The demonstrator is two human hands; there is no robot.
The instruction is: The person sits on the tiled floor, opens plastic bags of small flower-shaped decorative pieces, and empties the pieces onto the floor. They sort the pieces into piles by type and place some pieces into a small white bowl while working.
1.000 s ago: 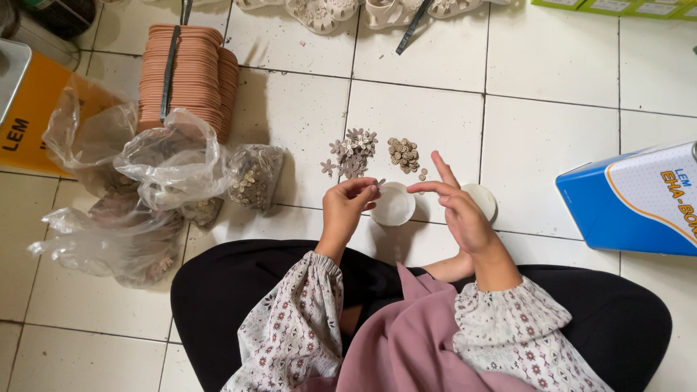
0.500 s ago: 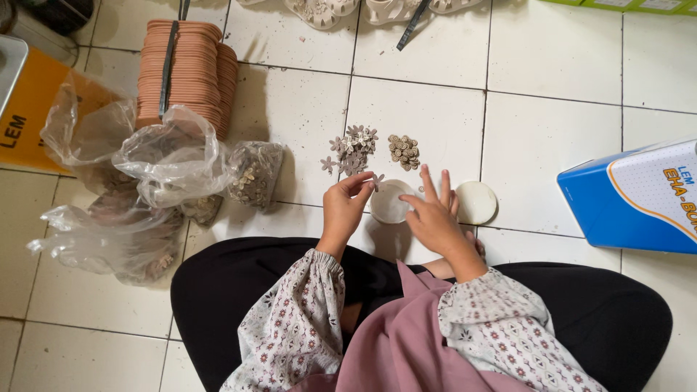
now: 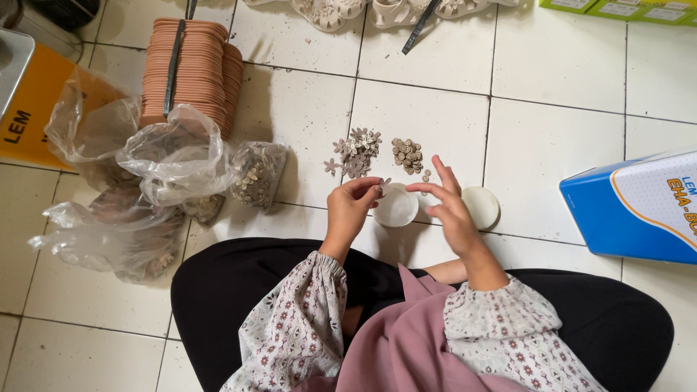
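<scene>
Single head-worn view, steeply downward, close over lap and floor (image 3: pixel 305 109)

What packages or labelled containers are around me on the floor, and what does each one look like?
Blue and white carton: right edge, boxy, orange trim.
Orange container: far left, flat-sided, dark lettering.
Green boxes: top right corner, only their edges show.
Clear plastic bags: left, crumpled, holding small pieces.

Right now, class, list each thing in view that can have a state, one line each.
Left hand: fingertips pinched on a small flower-shaped piece.
Right hand: fingers spread, empty.
Small round white tub: open, upright.
Round white lid: off, lying flat beside it.
Clear plastic bags: open, crumpled.
Blue and white carton: lying on its side.
</scene>
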